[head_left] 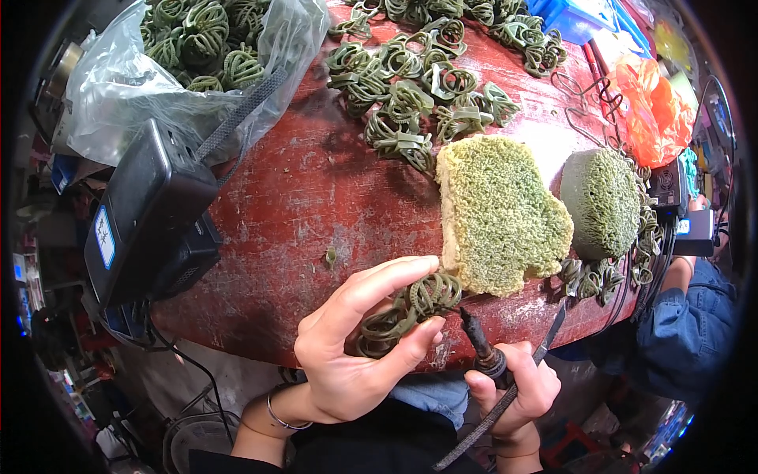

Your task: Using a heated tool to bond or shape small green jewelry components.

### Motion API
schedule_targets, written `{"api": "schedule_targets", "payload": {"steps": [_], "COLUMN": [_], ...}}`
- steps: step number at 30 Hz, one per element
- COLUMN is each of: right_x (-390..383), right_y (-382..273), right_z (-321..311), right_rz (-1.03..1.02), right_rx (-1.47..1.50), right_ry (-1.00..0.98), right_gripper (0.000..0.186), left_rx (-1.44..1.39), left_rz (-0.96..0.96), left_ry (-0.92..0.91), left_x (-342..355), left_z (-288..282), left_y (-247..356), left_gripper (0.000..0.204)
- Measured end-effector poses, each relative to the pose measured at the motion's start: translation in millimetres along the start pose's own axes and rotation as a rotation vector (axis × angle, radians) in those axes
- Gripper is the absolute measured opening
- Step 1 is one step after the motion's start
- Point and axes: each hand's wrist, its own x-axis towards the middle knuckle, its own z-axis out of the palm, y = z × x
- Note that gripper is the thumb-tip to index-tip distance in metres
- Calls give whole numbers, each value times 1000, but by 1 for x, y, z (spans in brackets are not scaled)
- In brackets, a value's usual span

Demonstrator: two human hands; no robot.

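Left hand [339,371]: thumb and fingers curved round the ring bundle, holding it
Dark-green looped rubbery-looking ring bundle [403,312]: in left hand, over the table's near edge; long axis slants lower left to upper right
Black pen-shaped tool [483,347]: tip up-left, at bundle's right end; contact unclear
Right hand [525,387]: closed round tool, plus long thin dark-grey strip [496,412]; lies lower right of bundle, farther than left

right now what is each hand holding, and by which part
The left hand holds a bundle of green loops by its sides; the right hand grips a dark-tipped tool by its handle end.
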Motion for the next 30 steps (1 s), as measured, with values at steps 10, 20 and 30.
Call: {"api": "schedule_targets", "payload": {"steps": [10,20,30], "right_x": [-4,-1,-3], "right_y": [1,2,-5], "right_z": [-2,0,2], "right_rz": [11,6,121], "right_rx": [-35,57,22], "right_ry": [19,38,32], "right_gripper": [33,32,45], "left_rx": [-5,-5,-28], "left_rz": [-29,-21,6], "left_ry": [5,4,18], "left_x": [0,-1,-1], "left_z": [0,0,-1], "left_y": [1,0,-3], "left_gripper": [43,43,44]}}
